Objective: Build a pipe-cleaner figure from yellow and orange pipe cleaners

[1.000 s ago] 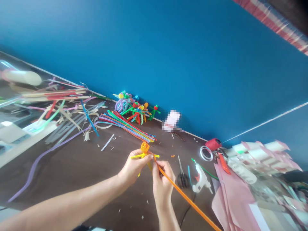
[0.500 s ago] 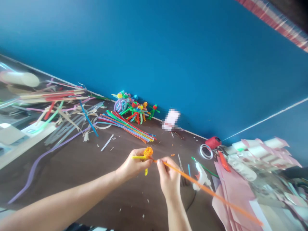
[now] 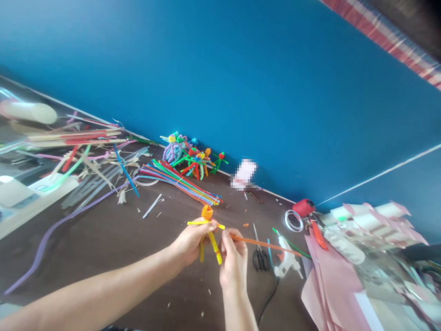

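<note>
My left hand (image 3: 191,241) is closed around the body of a small pipe-cleaner figure (image 3: 207,212), which has a round orange head and yellow arms and legs. Its legs hang below my fingers, and its middle is hidden by my thumb. Just to the right, my right hand (image 3: 234,257) pinches a long orange pipe cleaner (image 3: 265,243) close to the figure's yellow arm. The free length of that pipe cleaner stretches off to the right, above the scissors (image 3: 261,259). Whether its near end is joined to the figure, I cannot tell.
A bundle of coloured pipe cleaners (image 3: 182,181) lies behind my hands, with several finished figures (image 3: 198,158) against the wall. To the right are a white glue gun (image 3: 286,262), a tape roll (image 3: 294,221) and pink paper (image 3: 330,280). Strips and scraps (image 3: 93,172) clutter the left.
The figure has turned in my left hand, so its yellow legs and right arm now show. My right hand has shifted slightly left and down, and the orange pipe cleaner's free end has swung up, appearing shorter.
</note>
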Motion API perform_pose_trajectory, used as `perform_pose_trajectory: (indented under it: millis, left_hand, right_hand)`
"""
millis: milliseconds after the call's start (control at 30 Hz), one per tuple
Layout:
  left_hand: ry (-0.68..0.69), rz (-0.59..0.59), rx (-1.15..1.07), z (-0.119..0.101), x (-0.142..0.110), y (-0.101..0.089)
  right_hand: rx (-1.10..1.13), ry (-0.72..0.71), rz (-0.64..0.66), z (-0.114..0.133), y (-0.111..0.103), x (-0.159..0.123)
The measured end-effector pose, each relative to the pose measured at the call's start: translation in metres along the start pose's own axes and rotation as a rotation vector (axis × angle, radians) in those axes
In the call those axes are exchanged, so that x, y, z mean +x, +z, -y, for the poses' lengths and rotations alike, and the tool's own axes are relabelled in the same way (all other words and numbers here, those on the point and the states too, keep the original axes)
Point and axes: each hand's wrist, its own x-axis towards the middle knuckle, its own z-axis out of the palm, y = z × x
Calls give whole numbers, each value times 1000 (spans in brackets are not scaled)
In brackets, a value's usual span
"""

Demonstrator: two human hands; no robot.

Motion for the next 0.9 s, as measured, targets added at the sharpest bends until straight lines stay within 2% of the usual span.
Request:
perform_pose_trajectory:
  millis: [167, 267, 500, 700, 900]
  left_hand:
    - [109, -121, 141, 1, 2, 4]
    - [203, -126, 250, 0, 3, 5]
    - [329, 0, 471, 6, 10, -6]
    - [186, 152, 511, -7, 11, -6]
    - [85, 114, 406, -13, 8, 0]
  right_hand:
    - [-432, -328, -15, -5, -4, -2]
    - [-580, -411, 23, -6, -6, -3]
    - [-632, -356, 78, 8, -10, -1]
    - [-605, -308, 80, 26, -18, 12]
    - [-564, -275, 164, 28, -19, 15]
